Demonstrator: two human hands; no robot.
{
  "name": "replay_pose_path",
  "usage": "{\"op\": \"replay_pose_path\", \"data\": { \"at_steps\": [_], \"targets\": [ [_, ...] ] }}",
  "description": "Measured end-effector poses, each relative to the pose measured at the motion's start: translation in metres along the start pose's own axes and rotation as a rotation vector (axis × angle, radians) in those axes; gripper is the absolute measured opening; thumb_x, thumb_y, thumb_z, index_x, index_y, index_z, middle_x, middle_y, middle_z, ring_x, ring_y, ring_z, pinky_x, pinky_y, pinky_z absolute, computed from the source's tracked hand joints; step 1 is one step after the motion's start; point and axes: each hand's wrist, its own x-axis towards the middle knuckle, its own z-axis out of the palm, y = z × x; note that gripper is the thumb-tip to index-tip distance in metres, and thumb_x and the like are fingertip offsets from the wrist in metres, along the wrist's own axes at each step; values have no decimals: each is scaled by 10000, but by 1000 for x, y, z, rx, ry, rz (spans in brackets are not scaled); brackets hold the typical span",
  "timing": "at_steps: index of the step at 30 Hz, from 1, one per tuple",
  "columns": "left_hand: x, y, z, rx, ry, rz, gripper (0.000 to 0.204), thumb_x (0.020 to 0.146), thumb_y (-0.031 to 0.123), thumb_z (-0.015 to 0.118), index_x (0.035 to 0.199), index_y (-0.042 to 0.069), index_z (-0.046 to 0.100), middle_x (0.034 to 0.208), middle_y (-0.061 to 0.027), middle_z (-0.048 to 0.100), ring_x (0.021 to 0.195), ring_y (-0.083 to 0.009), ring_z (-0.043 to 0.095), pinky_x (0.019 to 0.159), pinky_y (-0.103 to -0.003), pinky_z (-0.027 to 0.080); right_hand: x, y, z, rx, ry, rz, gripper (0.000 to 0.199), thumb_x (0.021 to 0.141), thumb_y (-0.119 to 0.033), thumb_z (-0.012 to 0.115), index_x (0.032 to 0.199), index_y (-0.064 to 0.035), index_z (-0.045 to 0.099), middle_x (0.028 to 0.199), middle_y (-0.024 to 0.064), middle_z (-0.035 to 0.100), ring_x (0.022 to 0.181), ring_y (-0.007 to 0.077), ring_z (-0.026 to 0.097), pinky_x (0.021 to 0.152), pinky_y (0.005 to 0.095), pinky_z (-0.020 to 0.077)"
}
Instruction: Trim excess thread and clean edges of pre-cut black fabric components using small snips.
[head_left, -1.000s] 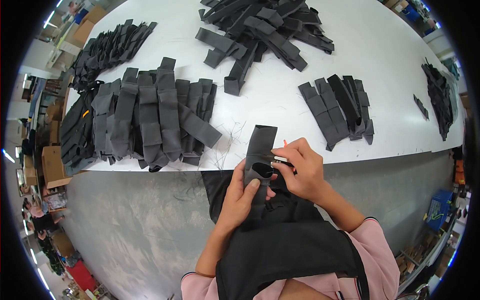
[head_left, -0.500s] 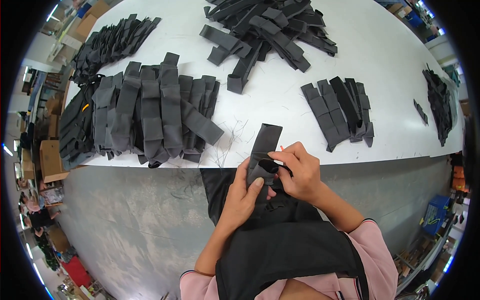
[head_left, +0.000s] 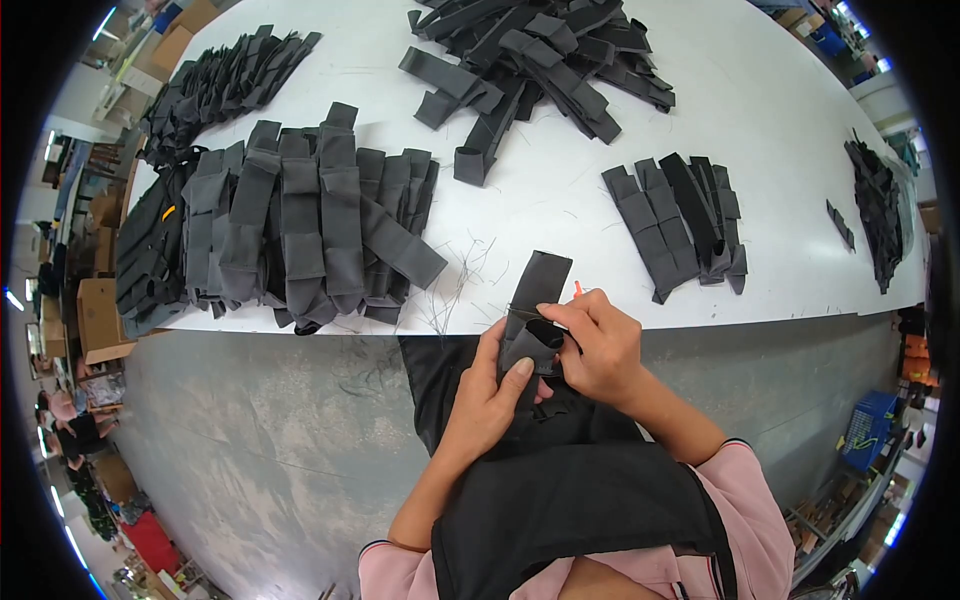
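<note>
One dark fabric strip at worktop's near edge, left hand clamped on it. Right hand closed on one orange-tipped tool, touching strip. Two strip heaps toward left edge.

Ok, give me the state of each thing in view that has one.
Left hand: closed on the held strip, thumb on top.
Right hand: fingers pinched together at the held strip.
Held strip: folded, with an open loop.
Orange-tipped tool: mostly hidden by the right hand.
Left row of strips: side by side, one slanted.
Far heap of strips: jumbled.
Right group of strips: side by side.
Apron: worn.
</note>
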Motion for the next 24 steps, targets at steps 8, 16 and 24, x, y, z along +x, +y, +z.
{"op": "replay_pose_path", "data": {
  "at_steps": [8,16,24],
  "targets": [
    [5,-2,-3,-89,9,-21,497,921,127,501,1355,-5,297,965,-131,626,730,-161,628,668,-268,501,6,-5,0,164,1,157,269,650,44,626,904,-44,629,739,68,502,524,218,524,469,303,424],
    [31,5,-29,-557,32,-73,437,952,273,471,1316,108,293,1172,-181,549,850,-234,631,738,-370,555,9,15,4,632,3,623,185,707,35,660,883,3,613,766,54,465,630,124,480,540,230,382],
    [45,4,-43,-660,177,-25,352,959,292,453,1250,127,347,1162,-156,544,877,-219,594,698,-373,542,-31,-21,-17,388,-366,379,247,697,-44,719,928,-53,629,769,66,475,564,177,491,525,276,408]
  ]
}}
